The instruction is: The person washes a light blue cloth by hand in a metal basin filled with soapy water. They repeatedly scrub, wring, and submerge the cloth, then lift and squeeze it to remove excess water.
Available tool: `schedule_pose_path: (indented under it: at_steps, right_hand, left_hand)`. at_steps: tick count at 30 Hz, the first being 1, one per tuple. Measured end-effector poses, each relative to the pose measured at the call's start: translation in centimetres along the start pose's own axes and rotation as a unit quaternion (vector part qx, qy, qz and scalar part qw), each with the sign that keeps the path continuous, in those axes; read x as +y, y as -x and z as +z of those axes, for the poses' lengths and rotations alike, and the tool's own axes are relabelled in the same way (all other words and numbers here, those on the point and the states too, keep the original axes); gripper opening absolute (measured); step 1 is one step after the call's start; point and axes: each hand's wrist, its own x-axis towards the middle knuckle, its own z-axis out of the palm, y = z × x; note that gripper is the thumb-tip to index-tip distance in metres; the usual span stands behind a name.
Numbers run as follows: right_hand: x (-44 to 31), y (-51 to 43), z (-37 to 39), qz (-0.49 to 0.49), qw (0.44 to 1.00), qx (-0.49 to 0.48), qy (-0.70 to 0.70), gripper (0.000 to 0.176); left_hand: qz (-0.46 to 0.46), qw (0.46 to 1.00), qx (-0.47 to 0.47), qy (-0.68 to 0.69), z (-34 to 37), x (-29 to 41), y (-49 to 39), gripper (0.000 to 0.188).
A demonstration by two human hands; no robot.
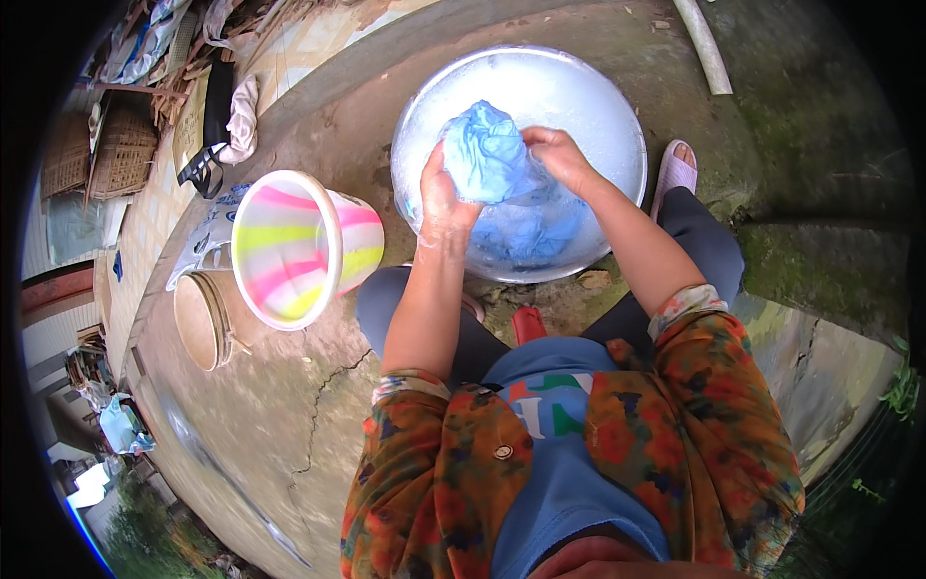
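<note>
A bunched, wet light-blue cloth [483,155] is held up over a round metal basin [622,181]. My left hand [443,189] cups it from the left and below. On its right side, the fingers of my right hand [557,155] grip the cloth's edge. Whitish, sudsy water [579,94] fills the basin. More blue fabric [532,230] lies in that water beneath my hands, its lower folds blurred by the suds. Whether the raised cloth and the submerged fabric are one piece, I cannot tell.
Left of the basin, a white plastic bucket [286,250] with pink and yellow stripes lies tilted, mouth towards me. Beside it stands a beige lidded pail [199,322]. Wicker baskets [123,155] and bags sit farther left. A pale pipe [703,45] lies at upper right. The concrete floor [253,412] is cracked.
</note>
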Motion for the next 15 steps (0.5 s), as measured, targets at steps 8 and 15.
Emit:
schedule_pose_path:
  at_steps: [8, 15]
  right_hand:
    - [5.7, 0.1, -0.4, 0.045, 0.970, -0.045, 0.233, 0.042]
    - [1.0, 0.9, -1.9, 0.001, 0.959, 0.082, -0.270, 0.028]
  left_hand:
    - [0.028, 0.998, -0.047, 0.042, 0.1, 1.8, -0.7, 0.040]
    - [0.103, 0.994, 0.028, -0.001, -4.0, 2.3, -3.4, 0.035]
